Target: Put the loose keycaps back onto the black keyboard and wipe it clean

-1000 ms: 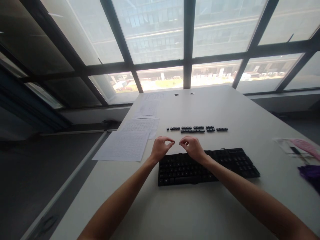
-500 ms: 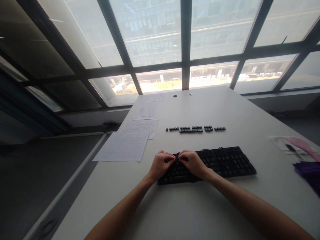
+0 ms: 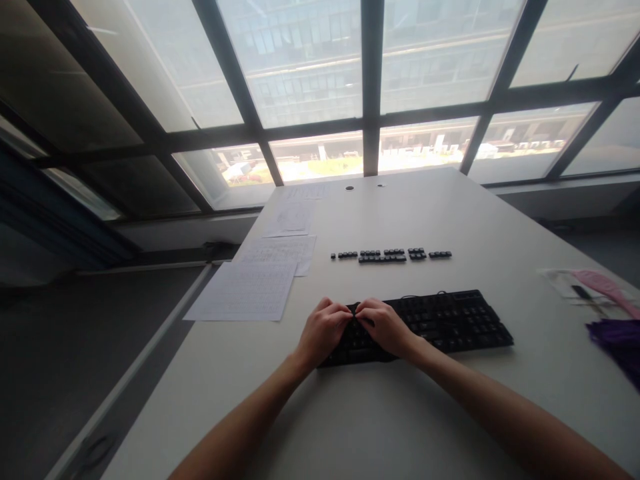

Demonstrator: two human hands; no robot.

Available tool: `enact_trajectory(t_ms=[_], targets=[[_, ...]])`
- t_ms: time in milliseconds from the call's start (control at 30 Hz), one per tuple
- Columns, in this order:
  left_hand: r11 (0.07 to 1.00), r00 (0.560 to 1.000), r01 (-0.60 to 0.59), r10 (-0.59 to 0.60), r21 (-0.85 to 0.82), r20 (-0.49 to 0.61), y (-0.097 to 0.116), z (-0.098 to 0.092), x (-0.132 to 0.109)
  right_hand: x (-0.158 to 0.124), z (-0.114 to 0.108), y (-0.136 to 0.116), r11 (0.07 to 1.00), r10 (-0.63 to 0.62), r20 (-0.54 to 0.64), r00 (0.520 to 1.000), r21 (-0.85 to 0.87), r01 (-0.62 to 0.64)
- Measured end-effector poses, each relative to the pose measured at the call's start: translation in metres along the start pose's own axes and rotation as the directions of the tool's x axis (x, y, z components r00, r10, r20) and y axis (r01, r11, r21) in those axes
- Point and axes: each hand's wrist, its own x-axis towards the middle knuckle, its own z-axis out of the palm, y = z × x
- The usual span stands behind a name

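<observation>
L hand (image 3: 323, 333) and R hand (image 3: 385, 325) are curling over the L end of the black keyboard (image 3: 463, 323), just below ctr of frame, fingertips almost meeting; can't tell if they're pinching anything. For good work, tips prob. should be going soft and straight, not tilting. Little loose keys (image 3: 383, 259) are sitting in rows near ctr; papers (image 3: 240, 291) are lying mid-left of frame.

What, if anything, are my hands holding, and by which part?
Can't tell: the left hand and right hand nearly meet over the keyboard, hiding anything pinched there.
</observation>
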Motion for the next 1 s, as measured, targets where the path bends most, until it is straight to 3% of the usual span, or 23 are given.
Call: enact_trajectory(t_ms=[533, 833, 1000], targets=[[1.0, 1.0, 0.008, -0.009, -0.028, -0.027, 0.0036, 0.0082, -0.0083, -0.0021, 0.0012, -0.0078, 0.992, 0.01, 0.056, 0.998, -0.124, -0.003], [1.0, 1.0, 0.009, -0.009, -0.005, -0.012, 0.0048, 0.008, -0.0062, -0.0019, 0.002, -0.0048, 0.993, -0.019, 0.058, 0.998, -0.112, 0.025], [0.999, 0.999, 0.035, -0.036, -0.025, -0.023, 0.0058, 0.0063, -0.0066, -0.0036, -0.0002, -0.0081, 0.999, 0.033, 0.01, 0.999, -0.035, -0.032]])
